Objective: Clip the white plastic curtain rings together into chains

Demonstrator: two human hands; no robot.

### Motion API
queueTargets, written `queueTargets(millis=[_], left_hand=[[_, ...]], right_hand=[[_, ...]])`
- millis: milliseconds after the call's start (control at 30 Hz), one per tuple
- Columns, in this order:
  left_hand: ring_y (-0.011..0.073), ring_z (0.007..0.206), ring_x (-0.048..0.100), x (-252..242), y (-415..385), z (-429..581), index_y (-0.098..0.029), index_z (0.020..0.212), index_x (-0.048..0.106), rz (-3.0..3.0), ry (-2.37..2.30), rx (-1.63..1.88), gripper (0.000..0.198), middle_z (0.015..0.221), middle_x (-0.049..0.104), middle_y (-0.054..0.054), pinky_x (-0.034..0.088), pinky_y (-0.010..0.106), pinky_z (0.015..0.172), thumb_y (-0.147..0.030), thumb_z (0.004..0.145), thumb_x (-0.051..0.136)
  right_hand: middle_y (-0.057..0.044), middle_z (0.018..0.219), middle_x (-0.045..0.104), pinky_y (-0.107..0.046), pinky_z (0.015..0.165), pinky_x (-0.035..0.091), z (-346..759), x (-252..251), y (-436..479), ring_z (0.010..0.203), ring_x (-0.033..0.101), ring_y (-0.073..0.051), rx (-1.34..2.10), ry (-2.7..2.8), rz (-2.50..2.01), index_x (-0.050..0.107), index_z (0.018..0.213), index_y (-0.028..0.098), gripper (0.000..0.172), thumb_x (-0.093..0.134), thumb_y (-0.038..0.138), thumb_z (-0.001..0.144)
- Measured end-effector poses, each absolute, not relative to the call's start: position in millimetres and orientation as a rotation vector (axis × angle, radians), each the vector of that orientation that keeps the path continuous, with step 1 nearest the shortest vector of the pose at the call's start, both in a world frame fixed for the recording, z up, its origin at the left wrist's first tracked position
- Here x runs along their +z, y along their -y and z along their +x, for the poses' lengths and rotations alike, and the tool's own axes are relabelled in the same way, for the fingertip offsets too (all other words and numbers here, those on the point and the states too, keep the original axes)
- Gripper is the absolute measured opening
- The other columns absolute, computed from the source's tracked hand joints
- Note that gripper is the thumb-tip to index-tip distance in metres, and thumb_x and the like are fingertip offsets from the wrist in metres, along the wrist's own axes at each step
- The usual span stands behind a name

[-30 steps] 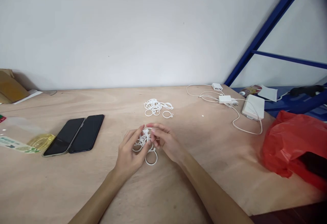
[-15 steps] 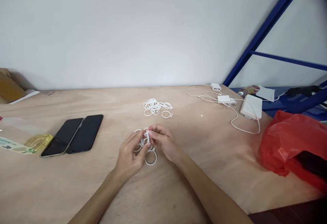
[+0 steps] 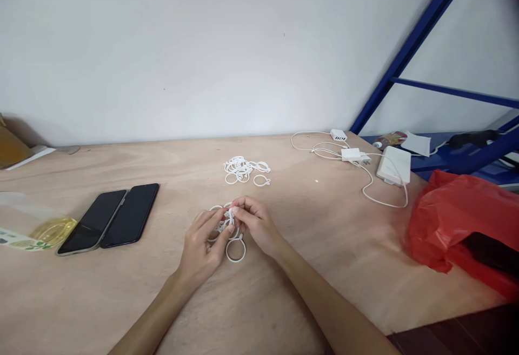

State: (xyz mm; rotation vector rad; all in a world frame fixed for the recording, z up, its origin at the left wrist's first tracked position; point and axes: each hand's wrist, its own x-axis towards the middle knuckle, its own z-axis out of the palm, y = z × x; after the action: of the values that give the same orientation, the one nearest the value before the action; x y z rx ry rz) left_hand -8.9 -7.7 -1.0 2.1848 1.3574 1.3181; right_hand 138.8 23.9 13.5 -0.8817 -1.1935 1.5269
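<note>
My left hand (image 3: 205, 244) pinches a small white plastic curtain ring (image 3: 231, 216) from the left, thumb and fingers closed on it. From the right, the fingertips of my right hand (image 3: 256, 224) grip the same piece near its top. Fingers cover much of it, so its exact shape is partly hidden. Below and behind the hands lie several more white rings, among them a loose ring (image 3: 235, 249) with a small eyelet. Farther back on the wooden table (image 3: 284, 290) is a pile of white rings (image 3: 239, 168), with a single ring (image 3: 261, 180) beside it.
Two dark phones (image 3: 130, 215) lie side by side on the left, near a clear bag with a yellow coil (image 3: 52, 230). White chargers (image 3: 351, 154) with cables and a white box (image 3: 394, 165) are at back right. A red plastic bag (image 3: 450, 214) sits at right.
The view has turned slightly, so most things sit a little farther left. Both hands keep their pinch on the white piece, with only a slight shift of the fingers.
</note>
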Motion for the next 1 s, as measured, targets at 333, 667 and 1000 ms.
queueTargets(millis=[333, 667, 1000], left_hand=[[0.0215, 0.092, 0.058, -1, 4, -10, -0.018, 0.114, 0.06, 2.302, -1.495, 1.346, 0.032, 0.101, 0.064, 0.008, 0.049, 0.037, 0.082, -0.023, 0.083, 0.06], [0.0256, 0.103, 0.05, -4, 4, -12, -0.02, 0.123, 0.057, 2.43, -1.562, 1.058, 0.043, 0.118, 0.059, 0.008, 0.045, 0.044, 0.09, -0.02, 0.08, 0.057], [0.0219, 0.097, 0.054, -1, 1, -12, -0.018, 0.105, 0.064, 2.218, -1.562, 1.225, 0.023, 0.101, 0.065, 0.007, 0.044, 0.039, 0.088, -0.027, 0.088, 0.052]], right_hand=[[-0.007, 0.094, 0.063, -0.032, 0.081, 0.043, 163, 0, -45, 0.086, 0.056, -0.019, 0.635, 1.524, -1.412, 0.063, 0.106, 0.017, 0.029, 0.046, 0.024, 0.083], [-0.013, 0.11, 0.056, -0.041, 0.085, 0.035, 174, -11, -56, 0.102, 0.05, -0.029, 0.112, 1.986, -1.961, 0.054, 0.119, 0.022, 0.035, 0.046, 0.037, 0.089], [-0.002, 0.077, 0.066, -0.026, 0.069, 0.045, 167, -14, -57, 0.07, 0.058, -0.015, 0.667, 1.638, -1.327, 0.063, 0.08, 0.019, 0.013, 0.05, 0.017, 0.079]])
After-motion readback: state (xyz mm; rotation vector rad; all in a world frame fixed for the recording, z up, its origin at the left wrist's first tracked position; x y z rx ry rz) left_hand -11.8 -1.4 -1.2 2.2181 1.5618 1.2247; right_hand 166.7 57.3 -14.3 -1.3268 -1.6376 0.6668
